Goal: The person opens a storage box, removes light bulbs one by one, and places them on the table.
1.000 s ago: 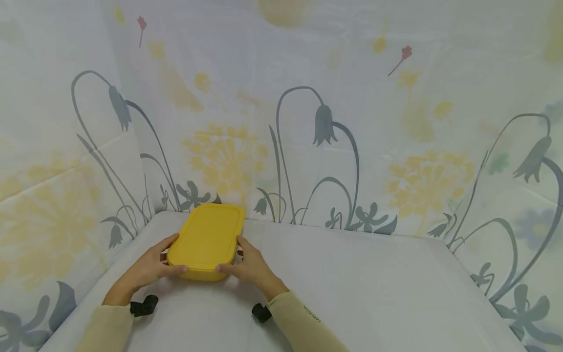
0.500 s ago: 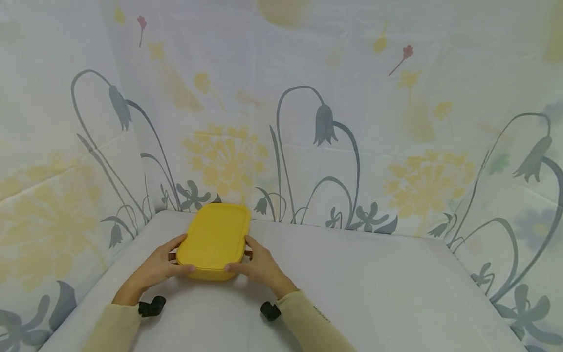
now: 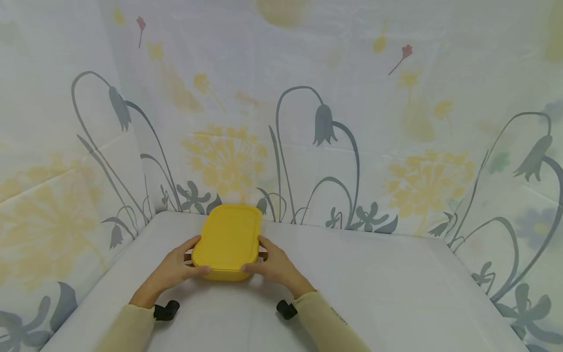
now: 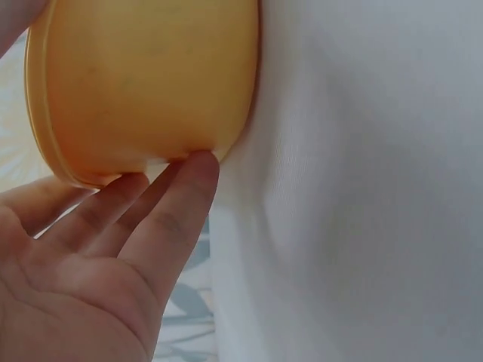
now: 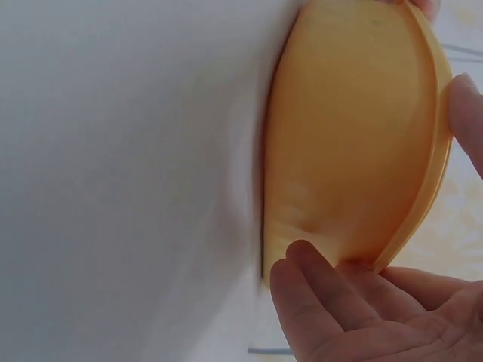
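Note:
A yellow food container (image 3: 226, 234) with rounded corners and a lid rests on the white table near the back wall, left of the middle. My left hand (image 3: 178, 269) grips its left side, thumb at the near lid edge. On the opposite side my right hand (image 3: 277, 266) holds it the same way. In the left wrist view, the fingertips (image 4: 200, 162) press against the container's side wall (image 4: 158, 83). The right wrist view has the fingers (image 5: 317, 286) against the wall and the thumb (image 5: 466, 105) on the lid's rim. What the container holds is hidden.
The white table (image 3: 374, 288) stretches away to the right of the hands. Behind it hangs a white cloth (image 3: 299, 63) printed with grey and yellow flowers, which also covers both sides. Small black wrist devices (image 3: 167, 310) are strapped by the sleeves.
Both hands have moved the food container to the right along the table, close to the back wall, and it now stands a little straighter. Their hold on it looks unchanged.

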The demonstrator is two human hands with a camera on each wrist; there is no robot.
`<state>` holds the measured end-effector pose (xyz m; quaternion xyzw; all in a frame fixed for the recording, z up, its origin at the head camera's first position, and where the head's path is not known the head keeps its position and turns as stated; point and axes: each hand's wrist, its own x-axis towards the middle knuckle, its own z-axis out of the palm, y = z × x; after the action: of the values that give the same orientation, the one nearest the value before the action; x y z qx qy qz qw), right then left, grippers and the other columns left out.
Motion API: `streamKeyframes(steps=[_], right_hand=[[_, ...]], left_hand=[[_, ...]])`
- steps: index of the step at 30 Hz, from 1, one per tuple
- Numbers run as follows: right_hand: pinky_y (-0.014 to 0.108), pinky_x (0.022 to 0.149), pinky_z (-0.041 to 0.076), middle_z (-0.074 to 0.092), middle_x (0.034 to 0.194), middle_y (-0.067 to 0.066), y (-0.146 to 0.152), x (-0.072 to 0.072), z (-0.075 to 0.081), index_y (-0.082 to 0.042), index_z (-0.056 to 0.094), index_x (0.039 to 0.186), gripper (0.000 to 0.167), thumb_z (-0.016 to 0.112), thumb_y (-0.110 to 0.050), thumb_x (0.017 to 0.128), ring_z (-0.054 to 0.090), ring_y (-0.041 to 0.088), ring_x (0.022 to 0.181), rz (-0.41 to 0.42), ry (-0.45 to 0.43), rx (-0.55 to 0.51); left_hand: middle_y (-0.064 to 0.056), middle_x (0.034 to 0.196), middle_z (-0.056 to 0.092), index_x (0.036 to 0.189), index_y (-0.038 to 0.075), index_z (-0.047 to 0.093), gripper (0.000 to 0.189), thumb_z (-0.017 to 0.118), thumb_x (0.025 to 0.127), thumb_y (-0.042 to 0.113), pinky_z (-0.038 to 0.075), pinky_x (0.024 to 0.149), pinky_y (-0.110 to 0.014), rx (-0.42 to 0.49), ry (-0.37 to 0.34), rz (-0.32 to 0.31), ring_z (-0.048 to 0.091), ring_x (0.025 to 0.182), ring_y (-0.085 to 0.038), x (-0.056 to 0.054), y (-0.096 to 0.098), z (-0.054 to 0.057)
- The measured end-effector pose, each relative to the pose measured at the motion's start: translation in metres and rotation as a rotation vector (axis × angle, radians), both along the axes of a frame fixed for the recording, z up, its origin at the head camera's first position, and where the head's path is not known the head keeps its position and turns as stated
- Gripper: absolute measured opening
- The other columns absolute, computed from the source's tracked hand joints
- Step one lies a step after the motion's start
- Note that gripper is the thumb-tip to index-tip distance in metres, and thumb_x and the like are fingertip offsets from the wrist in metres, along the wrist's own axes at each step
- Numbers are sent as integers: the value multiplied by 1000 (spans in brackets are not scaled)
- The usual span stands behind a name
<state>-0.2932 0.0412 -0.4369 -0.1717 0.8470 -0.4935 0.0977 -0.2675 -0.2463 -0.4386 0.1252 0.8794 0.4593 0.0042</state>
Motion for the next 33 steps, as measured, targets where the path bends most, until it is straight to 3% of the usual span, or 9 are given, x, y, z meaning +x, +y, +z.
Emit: streamKeyframes(steps=[12,23,33], right_hand=[[43,98,44,34,151,-3,31,0,-2,-20,27,151,101,79,-53,71,54,21,120,7,6,25],[46,100,43,34,151,4,58,-2,4,-14,26,151,100,76,-51,74,52,25,122,13,22,67],[44,98,45,37,149,0,85,-4,0,-19,28,151,97,78,-49,73,54,22,119,18,17,57]], left_hand=[[-22,151,29,150,-1,19,104,81,75,37,51,90,-37,31,-16,-17,52,119,-37,-1,27,-2],[-20,150,32,150,1,22,105,82,73,40,51,90,-38,42,-17,29,53,117,-34,-1,55,-3],[-16,150,34,150,3,25,108,84,69,44,51,91,-38,59,-16,51,53,117,-31,-4,84,-10]])
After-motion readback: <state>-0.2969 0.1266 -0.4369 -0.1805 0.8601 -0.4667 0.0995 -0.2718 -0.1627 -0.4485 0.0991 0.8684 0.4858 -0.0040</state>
